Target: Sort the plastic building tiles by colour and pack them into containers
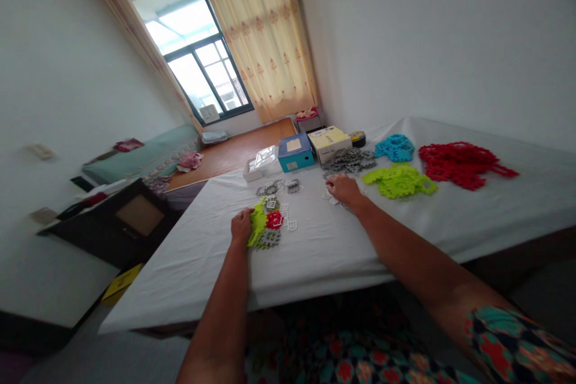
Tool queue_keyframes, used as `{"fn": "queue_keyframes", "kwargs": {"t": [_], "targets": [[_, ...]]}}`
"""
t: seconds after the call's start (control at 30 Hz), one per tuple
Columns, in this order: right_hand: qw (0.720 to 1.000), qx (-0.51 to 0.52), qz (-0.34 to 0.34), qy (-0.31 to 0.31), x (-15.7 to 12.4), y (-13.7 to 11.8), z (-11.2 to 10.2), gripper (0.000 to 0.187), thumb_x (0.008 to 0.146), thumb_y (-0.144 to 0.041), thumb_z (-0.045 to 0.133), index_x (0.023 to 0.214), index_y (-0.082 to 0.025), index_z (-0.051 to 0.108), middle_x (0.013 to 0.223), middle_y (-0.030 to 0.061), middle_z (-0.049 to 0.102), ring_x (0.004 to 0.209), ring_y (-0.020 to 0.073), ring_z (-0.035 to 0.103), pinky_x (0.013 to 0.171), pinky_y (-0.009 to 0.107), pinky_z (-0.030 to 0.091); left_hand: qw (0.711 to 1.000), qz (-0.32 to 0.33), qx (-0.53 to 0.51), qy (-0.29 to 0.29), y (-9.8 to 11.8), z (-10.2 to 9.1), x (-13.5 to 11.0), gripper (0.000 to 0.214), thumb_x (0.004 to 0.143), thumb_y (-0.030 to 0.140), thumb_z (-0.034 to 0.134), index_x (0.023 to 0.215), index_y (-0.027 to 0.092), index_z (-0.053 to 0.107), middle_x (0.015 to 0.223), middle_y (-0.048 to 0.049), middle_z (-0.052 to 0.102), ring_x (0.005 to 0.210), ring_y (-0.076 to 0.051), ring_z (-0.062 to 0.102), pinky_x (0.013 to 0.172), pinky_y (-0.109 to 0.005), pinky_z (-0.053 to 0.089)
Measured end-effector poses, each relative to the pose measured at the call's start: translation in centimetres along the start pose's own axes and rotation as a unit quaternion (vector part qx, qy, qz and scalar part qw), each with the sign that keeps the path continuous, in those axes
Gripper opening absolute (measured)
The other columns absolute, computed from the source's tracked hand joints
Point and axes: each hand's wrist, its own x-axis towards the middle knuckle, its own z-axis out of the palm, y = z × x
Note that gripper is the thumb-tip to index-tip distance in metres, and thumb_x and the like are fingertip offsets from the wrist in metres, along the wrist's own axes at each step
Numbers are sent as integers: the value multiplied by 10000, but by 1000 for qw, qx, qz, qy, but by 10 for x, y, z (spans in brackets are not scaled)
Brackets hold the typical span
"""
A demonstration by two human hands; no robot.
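My left hand [242, 225] is closed at the edge of a yellow-green plastic piece [258, 223] on the white-covered table. A red piece [273, 219] and a grey notched piece [270, 238] adjoin it on the right. Thin white frames [292, 225] lie beside this cluster. Farther right, my right hand [344, 188] has its fingers curled down at the table among several white frames [333, 199]. What its fingertips hold, if anything, is hidden. More grey pieces [293, 185] lie just beyond the cluster.
Piles of grey [346, 160], blue [395, 147], yellow-green [400, 181] and red pieces [463, 163] lie to the right. Along the back stand a white box [254, 170], a blue box [296, 153], a yellow-and-white box [330, 141] and a roll of tape [358, 138].
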Motion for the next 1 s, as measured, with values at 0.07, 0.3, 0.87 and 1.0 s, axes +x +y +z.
{"fn": "queue_keyframes", "kwargs": {"t": [0.07,0.3,0.87,1.0], "targets": [[999,22,-35,17,0,-4,4,272,938,-311,475,1076,-200,680,1034,110,680,964,203,581,836,303,422,1000,1,0,-1,0,0,0,490,846,483,381,920,157,739,926,-90,746,877,-222,655,766,-301,486],[932,114,-343,-25,-20,-64,40,291,904,-405,560,1082,-215,690,1072,83,680,1026,195,561,893,318,429,1000,1,3,-2,1,0,-1,502,844,494,378,932,156,739,913,-91,745,821,-216,655,721,-296,484],[984,15,-173,35,-15,-61,19,260,930,-246,434,1074,-200,645,1068,86,690,996,200,590,803,297,378,1000,6,1,-3,1,0,-1,492,844,481,385,929,153,741,942,-97,745,891,-234,659,770,-313,485],[998,12,-19,65,-4,-26,5,258,898,-228,447,1061,-218,646,1045,72,689,996,210,583,814,315,384,1000,7,0,-1,-3,2,2,522,845,498,371,931,141,741,946,-103,743,897,-226,656,786,-309,482]]}}
